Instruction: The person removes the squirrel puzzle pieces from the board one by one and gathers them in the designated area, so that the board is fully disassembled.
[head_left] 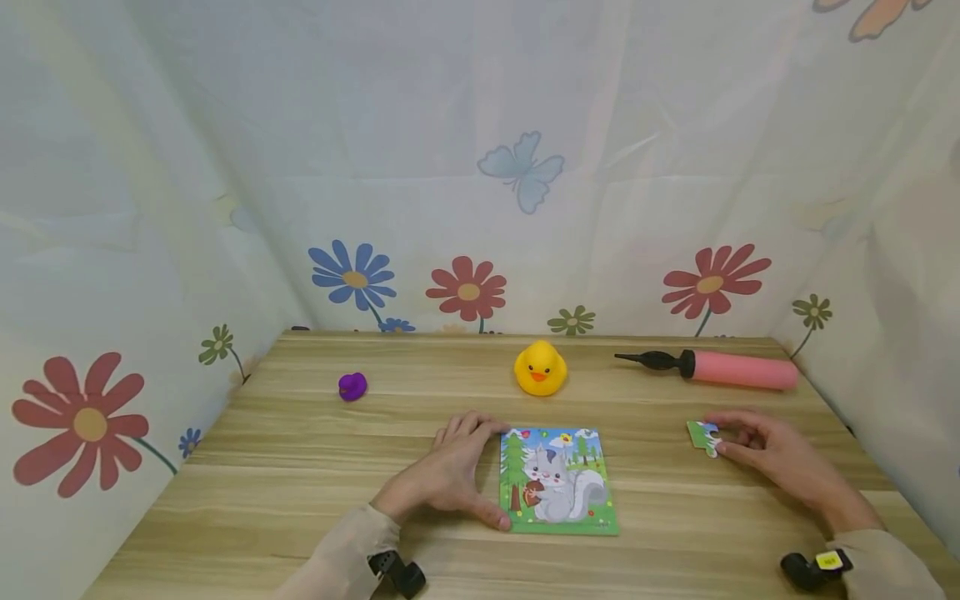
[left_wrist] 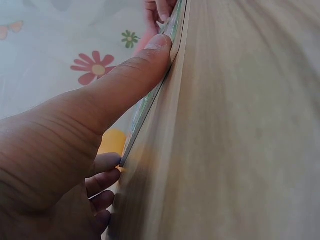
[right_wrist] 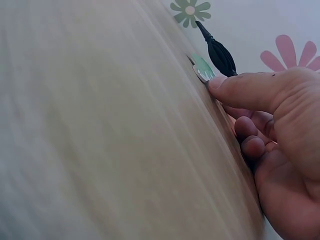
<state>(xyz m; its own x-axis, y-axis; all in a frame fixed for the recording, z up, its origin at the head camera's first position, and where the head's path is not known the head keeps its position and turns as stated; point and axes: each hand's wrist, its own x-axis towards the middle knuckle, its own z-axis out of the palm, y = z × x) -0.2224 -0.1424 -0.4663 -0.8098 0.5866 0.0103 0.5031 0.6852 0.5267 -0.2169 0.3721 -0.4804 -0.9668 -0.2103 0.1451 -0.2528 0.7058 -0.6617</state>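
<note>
A square squirrel picture board (head_left: pixel 558 483) lies flat on the table. My left hand (head_left: pixel 453 475) spans its left side, thumb tip at the near left corner and index fingertip at the far left corner. The left wrist view shows the thumb (left_wrist: pixel 130 75) stretched along the board's edge, with the other fingers spread behind it. Off to the right, my right hand (head_left: pixel 772 454) pinches a small jigsaw piece (head_left: pixel 702 437), green with blue and white, between thumb and index finger. In the right wrist view the piece (right_wrist: pixel 202 67) sticks out past the thumb tip, close over the tabletop; the remaining fingers are curled under.
A yellow rubber duck (head_left: pixel 540 368) stands behind the board. Farther left sits a small purple duck (head_left: pixel 352 386). At the back right lies a pink hand pump (head_left: pixel 742 369) with a black nozzle. Flower-printed curtains (head_left: pixel 525 250) enclose the wooden table (head_left: pixel 300 467) at the back and sides.
</note>
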